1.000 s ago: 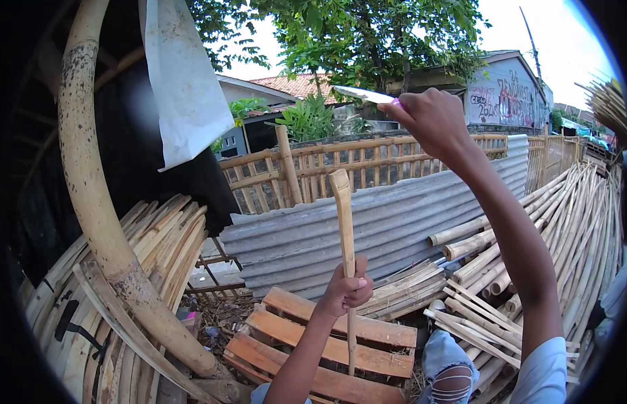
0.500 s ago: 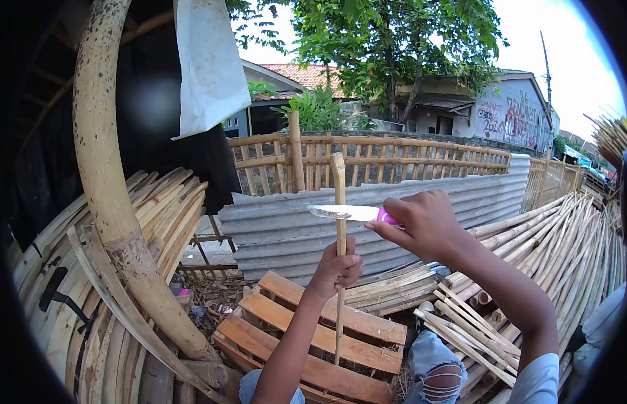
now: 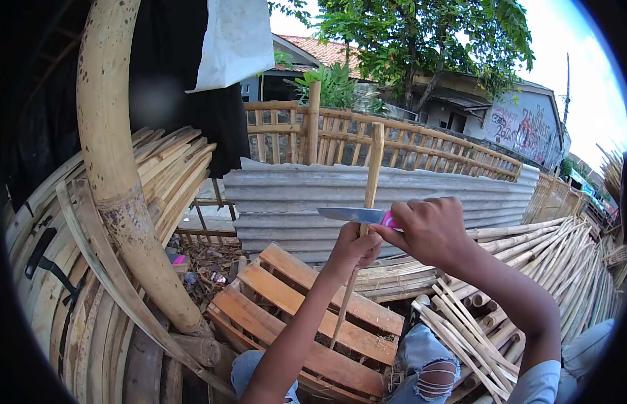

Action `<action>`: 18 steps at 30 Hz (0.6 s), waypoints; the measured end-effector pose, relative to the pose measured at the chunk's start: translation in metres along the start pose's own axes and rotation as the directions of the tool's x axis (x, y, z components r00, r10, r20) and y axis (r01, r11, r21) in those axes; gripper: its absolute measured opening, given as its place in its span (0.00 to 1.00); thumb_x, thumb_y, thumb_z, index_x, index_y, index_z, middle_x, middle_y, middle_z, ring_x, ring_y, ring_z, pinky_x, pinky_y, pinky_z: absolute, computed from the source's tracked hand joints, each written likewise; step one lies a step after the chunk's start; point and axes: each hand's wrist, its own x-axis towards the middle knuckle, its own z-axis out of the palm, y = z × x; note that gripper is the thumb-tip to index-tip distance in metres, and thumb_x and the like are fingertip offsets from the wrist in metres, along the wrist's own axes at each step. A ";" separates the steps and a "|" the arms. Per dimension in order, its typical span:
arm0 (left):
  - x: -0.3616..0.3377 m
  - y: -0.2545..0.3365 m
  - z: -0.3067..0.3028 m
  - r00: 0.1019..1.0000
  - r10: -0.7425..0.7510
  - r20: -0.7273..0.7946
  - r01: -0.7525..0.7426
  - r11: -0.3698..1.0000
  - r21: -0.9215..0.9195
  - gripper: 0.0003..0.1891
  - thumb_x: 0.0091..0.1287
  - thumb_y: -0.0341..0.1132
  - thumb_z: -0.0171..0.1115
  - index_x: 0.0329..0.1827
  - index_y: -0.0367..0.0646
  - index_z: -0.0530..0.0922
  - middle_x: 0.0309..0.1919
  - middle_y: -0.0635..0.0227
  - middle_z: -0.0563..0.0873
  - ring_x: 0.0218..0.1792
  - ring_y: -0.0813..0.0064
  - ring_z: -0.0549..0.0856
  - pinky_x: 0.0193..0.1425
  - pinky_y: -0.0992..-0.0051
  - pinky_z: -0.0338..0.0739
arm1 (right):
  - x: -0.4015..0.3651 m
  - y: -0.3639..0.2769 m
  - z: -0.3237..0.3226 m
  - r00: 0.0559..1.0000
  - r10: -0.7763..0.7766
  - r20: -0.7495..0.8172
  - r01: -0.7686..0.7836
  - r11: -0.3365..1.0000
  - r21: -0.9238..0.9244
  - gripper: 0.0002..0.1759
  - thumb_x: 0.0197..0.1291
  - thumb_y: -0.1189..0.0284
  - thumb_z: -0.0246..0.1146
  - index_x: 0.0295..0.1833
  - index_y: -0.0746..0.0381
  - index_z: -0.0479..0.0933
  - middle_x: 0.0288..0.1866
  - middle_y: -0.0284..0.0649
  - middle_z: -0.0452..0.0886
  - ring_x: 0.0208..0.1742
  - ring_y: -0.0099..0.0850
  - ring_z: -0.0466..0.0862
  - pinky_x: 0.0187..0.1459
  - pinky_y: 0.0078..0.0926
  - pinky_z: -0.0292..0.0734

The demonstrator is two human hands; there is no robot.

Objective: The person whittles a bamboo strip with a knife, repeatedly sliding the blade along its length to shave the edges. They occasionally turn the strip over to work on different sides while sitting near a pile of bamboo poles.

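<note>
A thin bamboo strip point(image 3: 374, 165) stands nearly upright before me, leaning slightly right at the top. Its lower end meets the slatted wooden platform point(image 3: 307, 313). My left hand point(image 3: 352, 252) is closed around the strip near its middle. Just above that fist, my right hand point(image 3: 428, 225) grips a knife point(image 3: 354, 215) by its pink handle. The blade points left and lies across the strip, touching or almost touching it. The right thumb is close to the strip and the left hand.
A thick bamboo pole point(image 3: 108, 121) rises at left beside stacked split bamboo point(image 3: 172, 161) and a black-handled tool point(image 3: 47, 252). Corrugated sheeting point(image 3: 293, 202) stands ahead. Bamboo poles point(image 3: 529, 269) and cut strips point(image 3: 462, 330) lie at right, with another person's clothed leg point(image 3: 589, 343) at the edge.
The knife has slid down the strip to just above my left hand. The strip has tilted, its top now further right. The camera view has shifted a little.
</note>
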 end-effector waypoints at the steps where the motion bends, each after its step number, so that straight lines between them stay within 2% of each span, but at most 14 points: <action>1: 0.001 0.000 0.004 1.000 0.008 -0.016 -0.008 1.000 -0.003 0.10 0.65 0.35 0.59 0.32 0.47 0.65 0.14 0.78 0.62 0.11 0.90 0.58 0.12 0.85 0.49 | 0.005 0.004 -0.003 0.999 0.053 -0.009 -0.052 0.998 0.023 0.27 0.61 0.45 0.58 0.22 0.56 0.72 0.13 0.34 0.74 0.13 0.33 0.74 0.17 0.32 0.62; 2: 0.002 0.001 0.007 0.999 0.014 -0.033 -0.014 1.000 -0.008 0.10 0.64 0.33 0.57 0.30 0.47 0.63 0.13 0.78 0.60 0.10 0.89 0.57 0.12 0.85 0.48 | 0.014 0.013 -0.012 0.999 0.047 -0.005 -0.047 0.999 0.023 0.27 0.61 0.45 0.58 0.22 0.56 0.72 0.13 0.34 0.74 0.13 0.33 0.74 0.17 0.32 0.62; 4: 0.003 0.002 0.007 1.000 -0.003 -0.017 0.002 1.000 -0.030 0.13 0.63 0.31 0.57 0.29 0.48 0.60 0.13 0.78 0.59 0.10 0.89 0.56 0.12 0.85 0.48 | 0.034 0.029 -0.028 0.972 0.119 -0.204 -0.129 0.991 -0.037 0.26 0.62 0.44 0.57 0.24 0.54 0.77 0.11 0.33 0.74 0.13 0.30 0.75 0.17 0.31 0.64; 10: 0.001 0.002 0.004 0.999 0.026 -0.043 -0.026 1.000 -0.004 0.12 0.64 0.31 0.57 0.29 0.49 0.60 0.14 0.79 0.59 0.11 0.90 0.57 0.12 0.86 0.49 | 0.043 0.024 -0.039 0.989 0.127 -0.077 -0.131 0.990 -0.055 0.25 0.63 0.45 0.57 0.25 0.53 0.78 0.11 0.32 0.73 0.13 0.32 0.75 0.18 0.31 0.64; 14: 0.000 0.004 0.005 0.998 0.037 -0.052 -0.037 0.999 -0.001 0.13 0.64 0.32 0.57 0.28 0.49 0.60 0.14 0.79 0.59 0.12 0.90 0.57 0.12 0.86 0.49 | 0.030 0.017 -0.022 0.992 0.079 -0.098 -0.082 0.996 -0.026 0.25 0.63 0.45 0.57 0.25 0.54 0.78 0.11 0.32 0.73 0.13 0.33 0.75 0.18 0.31 0.65; 18: 0.001 -0.004 -0.001 0.998 0.043 -0.043 -0.043 0.999 0.000 0.09 0.65 0.35 0.58 0.33 0.47 0.66 0.14 0.79 0.63 0.12 0.91 0.60 0.13 0.86 0.50 | 0.007 -0.003 -0.001 0.998 0.032 0.051 -0.034 0.999 0.039 0.26 0.62 0.44 0.57 0.25 0.56 0.75 0.12 0.34 0.74 0.13 0.34 0.76 0.17 0.31 0.65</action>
